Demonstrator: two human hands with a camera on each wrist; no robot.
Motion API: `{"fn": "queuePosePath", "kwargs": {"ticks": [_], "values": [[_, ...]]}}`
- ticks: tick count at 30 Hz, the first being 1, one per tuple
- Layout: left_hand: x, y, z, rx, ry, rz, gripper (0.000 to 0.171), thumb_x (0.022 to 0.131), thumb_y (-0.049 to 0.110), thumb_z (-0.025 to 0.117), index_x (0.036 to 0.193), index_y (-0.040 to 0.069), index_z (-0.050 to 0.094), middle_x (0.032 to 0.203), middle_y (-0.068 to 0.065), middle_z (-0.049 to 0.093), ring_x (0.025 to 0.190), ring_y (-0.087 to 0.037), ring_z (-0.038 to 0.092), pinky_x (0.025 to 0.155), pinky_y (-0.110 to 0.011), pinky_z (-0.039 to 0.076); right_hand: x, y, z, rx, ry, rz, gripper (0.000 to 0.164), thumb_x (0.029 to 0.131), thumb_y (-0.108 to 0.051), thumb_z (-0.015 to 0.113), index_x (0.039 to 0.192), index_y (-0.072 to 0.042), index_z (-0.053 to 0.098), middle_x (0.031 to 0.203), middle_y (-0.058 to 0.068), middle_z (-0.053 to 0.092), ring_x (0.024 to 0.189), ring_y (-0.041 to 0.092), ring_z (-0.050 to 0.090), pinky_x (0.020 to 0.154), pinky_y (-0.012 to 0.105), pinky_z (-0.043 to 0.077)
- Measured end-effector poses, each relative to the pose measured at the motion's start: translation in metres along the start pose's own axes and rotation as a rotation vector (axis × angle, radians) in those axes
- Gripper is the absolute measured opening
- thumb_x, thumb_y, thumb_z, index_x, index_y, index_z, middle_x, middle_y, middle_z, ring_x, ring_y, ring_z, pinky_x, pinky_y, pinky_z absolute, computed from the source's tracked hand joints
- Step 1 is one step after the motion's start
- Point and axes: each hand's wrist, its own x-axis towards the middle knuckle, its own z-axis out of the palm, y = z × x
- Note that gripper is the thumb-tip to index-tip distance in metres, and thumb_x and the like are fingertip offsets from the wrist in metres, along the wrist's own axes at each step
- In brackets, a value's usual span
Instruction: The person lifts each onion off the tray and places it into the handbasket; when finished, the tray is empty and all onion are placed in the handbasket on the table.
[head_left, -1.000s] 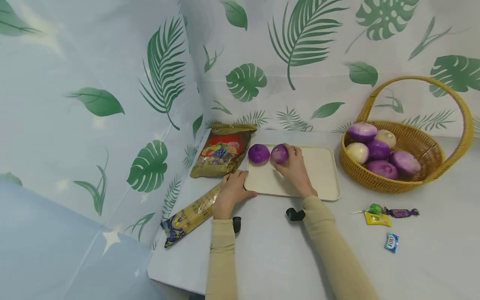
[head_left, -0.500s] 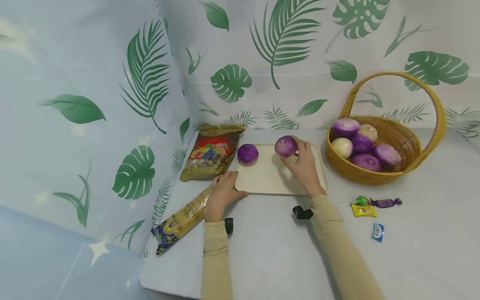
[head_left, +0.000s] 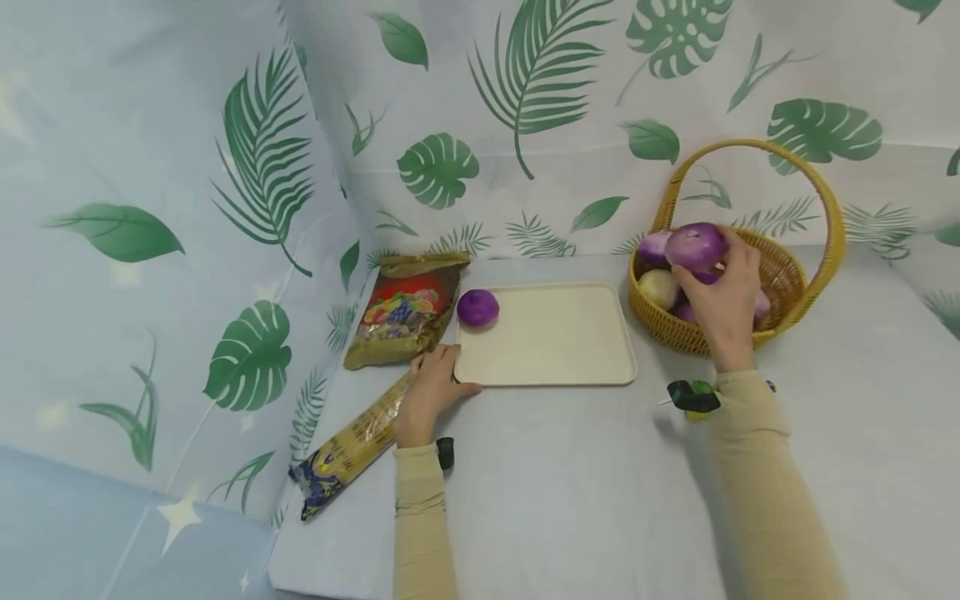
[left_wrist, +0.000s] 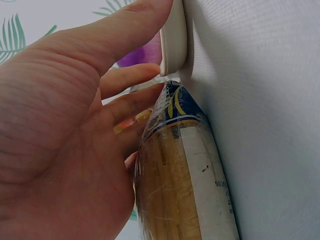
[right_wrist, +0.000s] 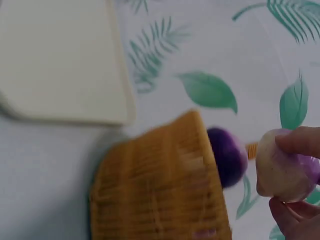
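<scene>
My right hand (head_left: 726, 300) pinches a purple-and-white turnip (head_left: 696, 247) between thumb and fingers, above the wicker basket (head_left: 816, 293). In the right wrist view, the turnip's pale underside (right_wrist: 280, 167) faces the camera, beyond the basket's rim. My left hand (head_left: 429, 392) holds the near left corner of a cream tray (head_left: 551, 333), its thumb along the front edge and its fingers at the left side. A deep purple turnip (head_left: 477, 308) sits at the tray's far left corner. More purple and white turnips lie in the basket, partly hidden behind my right hand.
A pasta packet (head_left: 348, 454) lies along the left, partly under my left hand. Behind it is a gold and red fruit-sweet bag (head_left: 405, 308) against the tray. Wrapped candies (head_left: 701, 387) are mostly hidden by my right wrist. A leaf-print backdrop (head_left: 555, 200) rises behind.
My right hand has lifted the turnip off the tray and carried it right, over the basket. My left hand stays at the tray's corner. The head view has shifted rightward.
</scene>
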Motion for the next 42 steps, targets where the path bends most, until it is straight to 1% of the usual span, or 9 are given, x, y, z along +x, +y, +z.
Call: {"fn": "queuePosePath", "kwargs": {"ticks": [4, 10, 14, 17, 22, 25, 29, 32, 42], "values": [[-0.002, 0.0, -0.002, 0.018, -0.004, -0.001, 0.082, 0.08, 0.05, 0.069, 0.144, 0.01, 0.037, 0.14, -0.009, 0.043, 0.131, -0.026, 0.037, 0.112, -0.045, 0.015, 0.011, 0.019, -0.014, -0.07, 0.014, 0.055, 0.074, 0.083, -0.033, 0.069, 0.147, -0.029, 0.032, 0.141, 0.01, 0.034, 0.123, 0.026, 0.042, 0.103, 0.041, 0.038], [-0.006, 0.004, -0.005, 0.009, -0.018, -0.005, 0.084, 0.08, 0.049, 0.071, 0.144, 0.008, 0.037, 0.141, -0.012, 0.042, 0.131, -0.029, 0.037, 0.111, -0.05, 0.017, 0.017, 0.031, -0.026, -0.137, -0.006, 0.09, 0.076, 0.088, -0.032, 0.062, 0.151, -0.018, 0.023, 0.149, 0.017, 0.021, 0.138, 0.033, 0.022, 0.113, 0.046, 0.02], [-0.006, 0.005, -0.005, -0.008, -0.021, -0.001, 0.083, 0.08, 0.048, 0.07, 0.145, 0.008, 0.037, 0.141, -0.012, 0.041, 0.131, -0.029, 0.037, 0.111, -0.05, 0.017, 0.014, 0.02, -0.025, -0.141, 0.04, 0.037, 0.07, 0.086, -0.027, 0.063, 0.147, -0.014, 0.031, 0.147, 0.012, 0.023, 0.137, 0.028, 0.021, 0.112, 0.046, 0.023], [-0.005, 0.004, -0.003, -0.007, -0.019, -0.008, 0.083, 0.08, 0.05, 0.07, 0.145, 0.01, 0.037, 0.142, -0.011, 0.041, 0.132, -0.027, 0.036, 0.111, -0.049, 0.016, 0.008, 0.007, -0.011, -0.093, 0.055, -0.059, 0.065, 0.084, -0.021, 0.065, 0.142, -0.013, 0.039, 0.143, 0.009, 0.028, 0.132, 0.025, 0.026, 0.108, 0.044, 0.027], [-0.003, 0.002, -0.002, -0.005, -0.021, -0.01, 0.083, 0.08, 0.051, 0.069, 0.145, 0.011, 0.036, 0.142, -0.01, 0.041, 0.132, -0.027, 0.036, 0.111, -0.048, 0.016, -0.006, -0.014, 0.031, -0.004, -0.005, -0.278, 0.059, 0.079, -0.01, 0.071, 0.133, -0.007, 0.049, 0.134, 0.015, 0.04, 0.125, 0.031, 0.037, 0.106, 0.042, 0.03], [-0.003, 0.002, -0.002, -0.012, -0.017, -0.005, 0.083, 0.08, 0.05, 0.07, 0.145, 0.011, 0.036, 0.141, -0.01, 0.041, 0.132, -0.026, 0.037, 0.112, -0.047, 0.016, -0.02, -0.025, 0.064, 0.044, -0.138, -0.331, 0.061, 0.079, -0.01, 0.073, 0.134, -0.004, 0.048, 0.132, 0.019, 0.042, 0.122, 0.035, 0.041, 0.103, 0.047, 0.034], [-0.001, 0.002, -0.003, -0.009, -0.007, 0.002, 0.083, 0.08, 0.05, 0.07, 0.145, 0.01, 0.037, 0.14, -0.01, 0.042, 0.131, -0.026, 0.038, 0.111, -0.047, 0.017, -0.039, -0.038, 0.11, 0.094, -0.374, -0.248, 0.068, 0.083, -0.018, 0.072, 0.141, -0.006, 0.039, 0.134, 0.019, 0.039, 0.121, 0.036, 0.042, 0.099, 0.048, 0.04], [0.002, 0.003, -0.003, 0.001, -0.005, 0.005, 0.083, 0.08, 0.05, 0.07, 0.144, 0.01, 0.037, 0.139, -0.01, 0.042, 0.13, -0.027, 0.038, 0.111, -0.048, 0.017, -0.05, -0.046, 0.145, 0.106, -0.483, -0.205, 0.071, 0.084, -0.023, 0.072, 0.143, -0.007, 0.036, 0.135, 0.019, 0.038, 0.123, 0.036, 0.041, 0.099, 0.046, 0.04], [0.003, -0.001, 0.0, 0.036, -0.015, -0.015, 0.082, 0.079, 0.054, 0.068, 0.143, 0.012, 0.04, 0.138, -0.007, 0.044, 0.13, -0.025, 0.039, 0.112, -0.046, 0.018, -0.078, -0.075, 0.23, 0.016, -0.684, -0.233, 0.083, 0.078, -0.031, 0.078, 0.145, -0.008, 0.033, 0.137, 0.02, 0.033, 0.125, 0.039, 0.038, 0.102, 0.052, 0.037]]}}
